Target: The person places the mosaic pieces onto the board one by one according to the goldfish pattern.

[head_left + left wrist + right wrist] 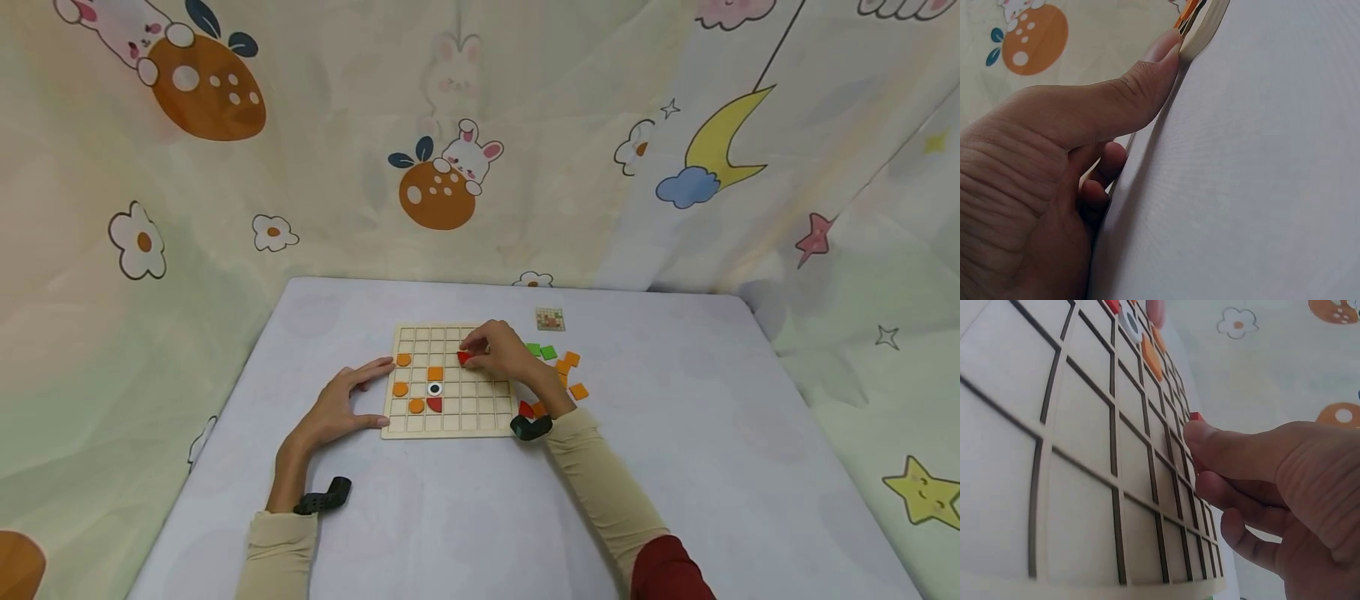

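Note:
A square wooden grid board (450, 434) lies on the table. My right hand (504, 350) pinches a small red piece (463, 358) between thumb and fingers, over the board's upper right part; the fingers hide some of its outline. In the right wrist view only a bit of the red piece (1195, 416) shows past the thumb. My left hand (339, 408) rests at the board's left edge, fingers spread, thumb touching near the lower left corner. On the board are several orange discs (416, 406), an orange square (436, 373), a white-and-black eye disc (434, 389) and a red quarter-round piece (434, 405).
Right of the board lie loose orange squares (578, 391), green pieces (548, 352) and a red piece (526, 409), partly behind the right forearm. A small picture card (550, 319) lies behind them. A printed cloth (337, 167) hangs behind the table.

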A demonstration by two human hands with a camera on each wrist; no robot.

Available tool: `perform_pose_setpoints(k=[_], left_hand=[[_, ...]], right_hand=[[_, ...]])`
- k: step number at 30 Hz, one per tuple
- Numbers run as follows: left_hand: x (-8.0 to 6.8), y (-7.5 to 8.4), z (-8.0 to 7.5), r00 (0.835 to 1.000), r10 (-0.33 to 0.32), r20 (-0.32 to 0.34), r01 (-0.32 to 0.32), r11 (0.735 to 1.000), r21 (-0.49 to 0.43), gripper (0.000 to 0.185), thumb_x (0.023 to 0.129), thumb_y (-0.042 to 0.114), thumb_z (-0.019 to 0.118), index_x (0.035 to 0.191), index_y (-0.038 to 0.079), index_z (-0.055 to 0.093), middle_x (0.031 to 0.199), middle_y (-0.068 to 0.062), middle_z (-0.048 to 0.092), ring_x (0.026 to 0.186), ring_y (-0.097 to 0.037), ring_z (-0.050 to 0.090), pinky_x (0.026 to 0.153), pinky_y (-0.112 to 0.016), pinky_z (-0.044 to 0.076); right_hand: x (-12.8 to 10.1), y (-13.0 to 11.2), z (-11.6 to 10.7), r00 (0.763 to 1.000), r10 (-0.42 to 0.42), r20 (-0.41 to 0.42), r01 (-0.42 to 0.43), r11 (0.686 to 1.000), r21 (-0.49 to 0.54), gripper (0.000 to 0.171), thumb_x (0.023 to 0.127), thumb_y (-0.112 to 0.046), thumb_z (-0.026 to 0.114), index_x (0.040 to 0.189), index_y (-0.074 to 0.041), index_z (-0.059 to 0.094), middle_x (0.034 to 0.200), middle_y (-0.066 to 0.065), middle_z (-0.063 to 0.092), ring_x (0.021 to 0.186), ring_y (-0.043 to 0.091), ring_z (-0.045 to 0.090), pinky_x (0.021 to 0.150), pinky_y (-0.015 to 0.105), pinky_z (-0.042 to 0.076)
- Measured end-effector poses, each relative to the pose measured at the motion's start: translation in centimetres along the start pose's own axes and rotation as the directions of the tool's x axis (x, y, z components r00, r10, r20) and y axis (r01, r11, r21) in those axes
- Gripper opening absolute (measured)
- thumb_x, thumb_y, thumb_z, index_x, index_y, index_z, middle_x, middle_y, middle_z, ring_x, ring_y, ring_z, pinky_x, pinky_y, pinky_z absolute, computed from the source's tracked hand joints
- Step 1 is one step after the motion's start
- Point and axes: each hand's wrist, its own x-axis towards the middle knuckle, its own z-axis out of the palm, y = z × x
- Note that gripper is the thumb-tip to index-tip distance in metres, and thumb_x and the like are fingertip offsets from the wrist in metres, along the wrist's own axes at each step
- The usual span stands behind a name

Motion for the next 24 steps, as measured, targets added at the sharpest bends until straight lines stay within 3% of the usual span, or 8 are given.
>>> perform_pose_setpoints(k=[9,19,24], left_hand=[[-0.1,0.0,-0.1,1.000,0.005,0.000,-0.005,1.000,-0.010,0.095,0.067,0.047,0.091,0.150,0.027,0.049,0.162,0.006,0.040,0.101,-0.015,0.043,0.089,-0.038,0.036],[-0.2,-0.2,-0.1,1.000,-0.022,0.003,0.022,1.000,-0.007,0.092,0.068,0.046,0.091,0.149,0.031,0.050,0.161,0.009,0.040,0.104,-0.015,0.043,0.092,-0.040,0.036],[-0.3,-0.2,-0.2,1.000,-0.014,0.006,0.014,1.000,0.003,0.094,0.068,0.046,0.091,0.150,0.029,0.049,0.162,0.007,0.040,0.104,-0.015,0.044,0.092,-0.040,0.038]], right_hand=[[1.5,-1.1,1.0,0.999,-0.036,-0.003,0.035,0.999,-0.024,0.021,0.083,-0.012,0.083,0.104,-0.013,0.081,0.100,0.000,0.077,0.084,0.012,0.064,0.075,0.028,0.051],[2.7,-2.2,2.0,0.997,-0.034,0.067,0.038,0.997,-0.066,0.021,0.089,-0.011,0.076,0.109,-0.016,0.079,0.096,0.001,0.074,0.082,0.016,0.059,0.074,0.030,0.048],[3.1,-2.3,2.5,0.998,-0.032,0.059,0.037,0.996,-0.080,0.022,0.092,-0.007,0.071,0.111,-0.016,0.079,0.105,-0.002,0.077,0.084,0.013,0.062,0.076,0.028,0.048]])
